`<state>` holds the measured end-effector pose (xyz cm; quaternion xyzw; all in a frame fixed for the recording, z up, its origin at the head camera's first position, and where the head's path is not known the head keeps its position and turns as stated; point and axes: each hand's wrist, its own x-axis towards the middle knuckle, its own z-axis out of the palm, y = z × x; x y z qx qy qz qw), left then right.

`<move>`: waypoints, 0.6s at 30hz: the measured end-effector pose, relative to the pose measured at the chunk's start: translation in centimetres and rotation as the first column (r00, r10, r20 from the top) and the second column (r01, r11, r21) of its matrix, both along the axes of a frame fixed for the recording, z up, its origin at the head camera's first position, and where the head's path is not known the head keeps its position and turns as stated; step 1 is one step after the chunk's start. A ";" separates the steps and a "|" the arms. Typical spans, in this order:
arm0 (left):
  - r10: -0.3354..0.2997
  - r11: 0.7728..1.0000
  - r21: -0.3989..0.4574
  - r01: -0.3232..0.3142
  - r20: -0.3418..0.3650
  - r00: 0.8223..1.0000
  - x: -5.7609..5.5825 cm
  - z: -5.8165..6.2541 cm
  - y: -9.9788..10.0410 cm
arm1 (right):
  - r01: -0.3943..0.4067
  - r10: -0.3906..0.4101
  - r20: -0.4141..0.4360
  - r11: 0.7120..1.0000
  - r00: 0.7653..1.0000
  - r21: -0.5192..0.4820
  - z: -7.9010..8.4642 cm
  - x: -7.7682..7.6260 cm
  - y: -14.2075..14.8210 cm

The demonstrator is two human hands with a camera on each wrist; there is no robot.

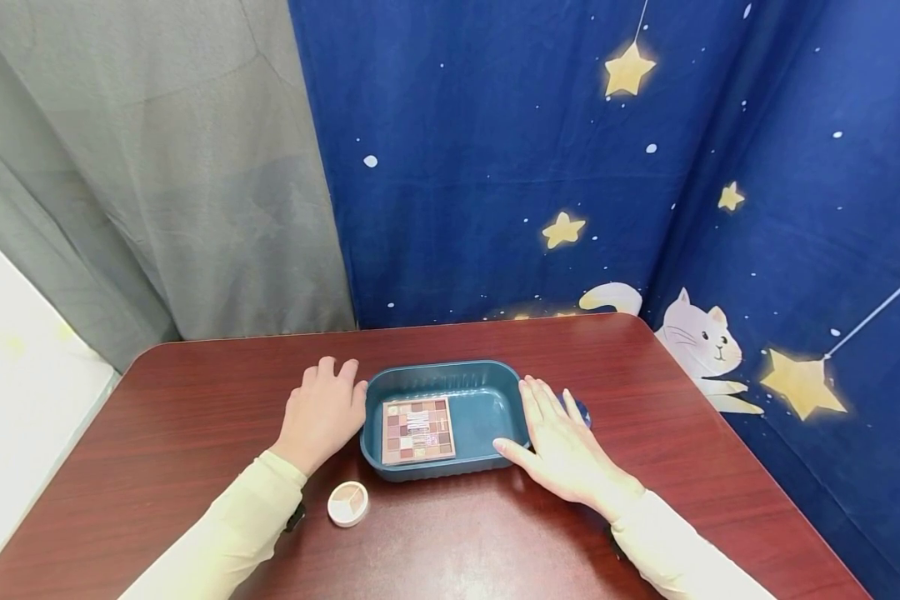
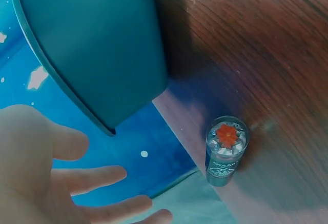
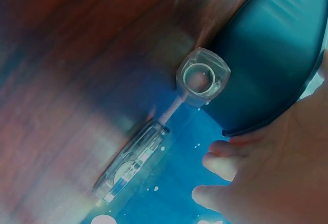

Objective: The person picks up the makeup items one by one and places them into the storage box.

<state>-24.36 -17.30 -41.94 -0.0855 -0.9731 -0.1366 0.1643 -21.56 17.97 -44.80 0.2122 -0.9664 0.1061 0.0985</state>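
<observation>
A teal oblong basket (image 1: pixel 435 475) lies on the table, with an eyeshadow palette (image 1: pixel 417 429) inside its left half. My left hand (image 1: pixel 325 415) is beside the basket's left end, thumb close to the rim; the left wrist view shows its fingers spread. At the right end my right hand (image 1: pixel 566 446) lies along the rim with straight fingers, thumb reaching over the near corner. Below the left hand sits a white round compact (image 1: pixel 348 504) with a three-part pan. A small clear bottle with a red flower (image 2: pixel 224 149) stands near the left hand.
In the right wrist view a clear square bottle (image 3: pixel 202 77) stands beside the basket, and a clear flat case (image 3: pixel 131 162) lies farther out. A dark blue item (image 1: pixel 583 413) shows partly behind the right fingers. Curtains (image 1: pixel 465 208) hang behind the table's far edge.
</observation>
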 end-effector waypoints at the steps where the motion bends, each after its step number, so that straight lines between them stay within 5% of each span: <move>1: 0.004 1.000 0.004 -0.004 0.000 1.000 0.0 0.0 0.0 | -0.001 0.001 0.000 1.000 1.000 0.000 0.0 0.0 0.0; 18: 0.076 0.997 0.008 -0.077 0.078 0.994 0.0 -0.4 -0.9 | 0.002 -0.002 0.010 1.000 1.000 -0.006 0.1 0.1 -0.1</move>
